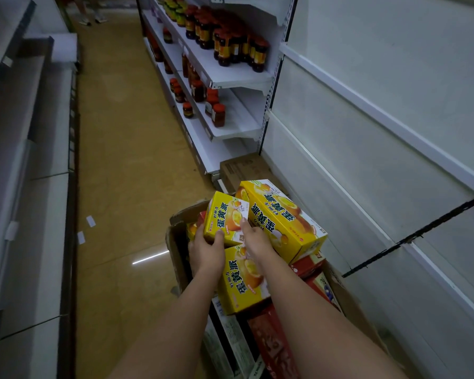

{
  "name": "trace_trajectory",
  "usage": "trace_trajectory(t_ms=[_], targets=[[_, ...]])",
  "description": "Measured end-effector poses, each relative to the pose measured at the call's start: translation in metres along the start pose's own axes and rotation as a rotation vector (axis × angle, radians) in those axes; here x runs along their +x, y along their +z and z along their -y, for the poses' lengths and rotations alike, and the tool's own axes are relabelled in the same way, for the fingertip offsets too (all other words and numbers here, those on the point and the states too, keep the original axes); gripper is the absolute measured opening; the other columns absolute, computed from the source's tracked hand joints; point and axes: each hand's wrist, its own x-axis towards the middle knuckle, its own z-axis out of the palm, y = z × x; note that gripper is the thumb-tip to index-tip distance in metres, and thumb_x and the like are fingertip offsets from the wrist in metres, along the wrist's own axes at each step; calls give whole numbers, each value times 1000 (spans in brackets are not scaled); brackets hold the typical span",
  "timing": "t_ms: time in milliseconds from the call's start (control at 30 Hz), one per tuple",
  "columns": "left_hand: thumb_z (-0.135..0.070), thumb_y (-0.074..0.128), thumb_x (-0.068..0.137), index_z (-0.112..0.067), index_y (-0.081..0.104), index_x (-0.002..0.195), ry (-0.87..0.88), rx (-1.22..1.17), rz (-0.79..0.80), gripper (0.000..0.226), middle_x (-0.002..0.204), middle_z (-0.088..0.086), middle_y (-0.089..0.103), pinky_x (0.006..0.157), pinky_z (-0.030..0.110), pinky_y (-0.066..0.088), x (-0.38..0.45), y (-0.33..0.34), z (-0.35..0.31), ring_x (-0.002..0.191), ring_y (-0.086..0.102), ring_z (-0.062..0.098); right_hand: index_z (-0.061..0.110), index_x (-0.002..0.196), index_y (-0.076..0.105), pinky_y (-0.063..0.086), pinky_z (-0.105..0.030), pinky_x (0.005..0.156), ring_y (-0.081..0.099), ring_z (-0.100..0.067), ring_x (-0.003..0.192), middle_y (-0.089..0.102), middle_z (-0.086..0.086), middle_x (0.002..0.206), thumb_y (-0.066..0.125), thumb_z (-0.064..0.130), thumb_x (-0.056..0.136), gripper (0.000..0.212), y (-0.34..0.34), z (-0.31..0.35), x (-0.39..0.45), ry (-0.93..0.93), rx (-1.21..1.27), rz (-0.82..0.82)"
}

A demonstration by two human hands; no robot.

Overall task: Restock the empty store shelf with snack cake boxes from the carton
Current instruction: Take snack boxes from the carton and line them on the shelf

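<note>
An open cardboard carton [175, 247] stands on the floor below me, filled with yellow and red snack cake boxes. My left hand [207, 250] grips the near end of a small yellow box [225, 218] tilted up above the carton. My right hand [253, 237] holds the same box along its right side, thumb on its face. A large yellow box [282, 218] lies just to the right, and another yellow box [242, 279] lies under my forearms. Red boxes [309, 266] fill the carton's right and near part. The empty white shelves [367, 110] rise on my right.
Further along the right side, shelves carry several red-capped jars [230, 47]. A closed brown box [244, 168] sits on the floor beyond the carton. Empty grey shelving [25, 160] lines the left of the tan-floored aisle [126, 146]. A person's feet [92, 19] show at the aisle's far end.
</note>
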Motion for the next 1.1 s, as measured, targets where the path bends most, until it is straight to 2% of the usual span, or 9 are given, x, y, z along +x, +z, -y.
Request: trace_trajectory(t_ms=[200,400,533,700,800,900,967,1000,1100], targets=[[-35,61,90,-27,50,134,149,-117,148,46,112,0,64,82,37,55,-11,-16,-9,93,65,17,14,122,55,53,-49,91,67,-31,102,67,-11,116,58,69,78,71,-11,1,-12,173,357,235],[-50,64,84,-25,40,142,166,-110,12,68,138,3,42,93,40,50,-28,-28,-12,116,55,24,14,138,44,45,-38,92,55,-31,118,54,-6,134,63,65,77,81,-31,-8,-31,86,604,-3],[-52,59,85,-19,55,128,27,-131,-253,54,130,11,50,85,37,49,-39,-47,-8,107,57,30,25,125,61,47,-37,85,64,-25,102,70,-5,115,58,58,84,52,-57,-14,-59,-26,641,268],[-42,62,88,-6,45,129,-121,-350,-384,56,139,18,35,83,35,38,-64,-63,-24,116,50,37,17,128,61,51,-44,90,64,-32,109,64,-15,125,55,48,86,53,-56,-16,-93,-63,671,635],[-55,66,80,-3,35,128,-153,-497,-211,77,132,18,43,94,41,44,-76,-66,-26,115,51,34,20,120,68,39,-53,104,59,-35,117,64,-15,124,58,58,81,55,-49,-11,-106,-68,630,701],[-63,75,65,-10,49,120,-149,-582,168,80,117,15,60,73,47,56,-86,-77,-23,97,64,31,18,120,69,36,-55,107,57,-37,119,63,-17,126,69,62,70,66,-49,-9,-113,-85,662,736],[-43,69,80,-21,42,123,-165,-577,328,55,105,13,60,54,38,55,-100,-94,-20,88,62,30,15,123,66,37,-56,105,57,-38,119,62,-19,126,61,56,79,60,-48,-7,-119,-78,693,757],[-28,63,87,-29,37,124,-172,-532,343,45,104,12,57,56,41,55,-103,-102,-11,90,59,30,14,124,65,38,-56,105,57,-39,118,63,-19,125,59,53,82,57,-45,-7,-122,-72,697,769],[-3,63,85,-26,28,137,-185,-471,320,67,122,14,56,79,52,53,-107,-127,14,105,58,32,15,127,62,39,-57,104,58,-38,117,64,-19,123,58,53,82,59,-24,-4,-132,-81,675,751]])
